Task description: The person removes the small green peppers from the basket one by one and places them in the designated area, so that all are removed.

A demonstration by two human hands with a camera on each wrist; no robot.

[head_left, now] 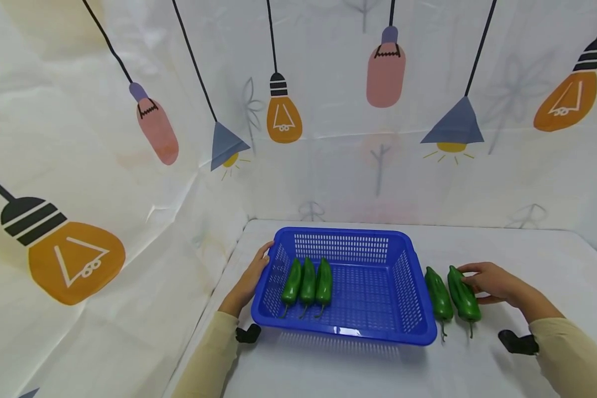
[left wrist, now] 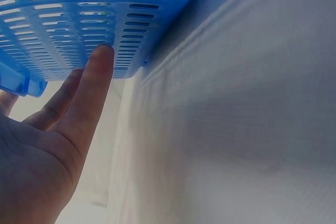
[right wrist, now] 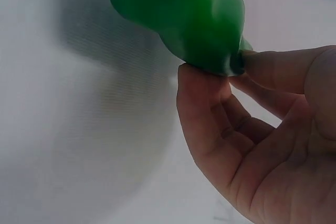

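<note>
A blue plastic basket [head_left: 348,330] with slotted walls stands on the white table, and three green peppers [head_left: 307,282] lie side by side in its left part. My left hand [head_left: 249,279] holds the basket at its left rim; in the left wrist view, fingers [left wrist: 89,90] reach up against the outer wall. Right of the basket, my right hand [head_left: 492,284] grips a green pepper [head_left: 464,296]. The right wrist view shows thumb and fingers pinching the end of this pepper [right wrist: 184,19]. Another green pepper [head_left: 439,296] lies between it and the basket.
The white table [head_left: 507,249] extends behind and right of the basket. White sheets [head_left: 328,182] printed with hanging lamps and bulbs rise behind the table and along its left side. Dark straps [head_left: 518,342] sit near both wrists.
</note>
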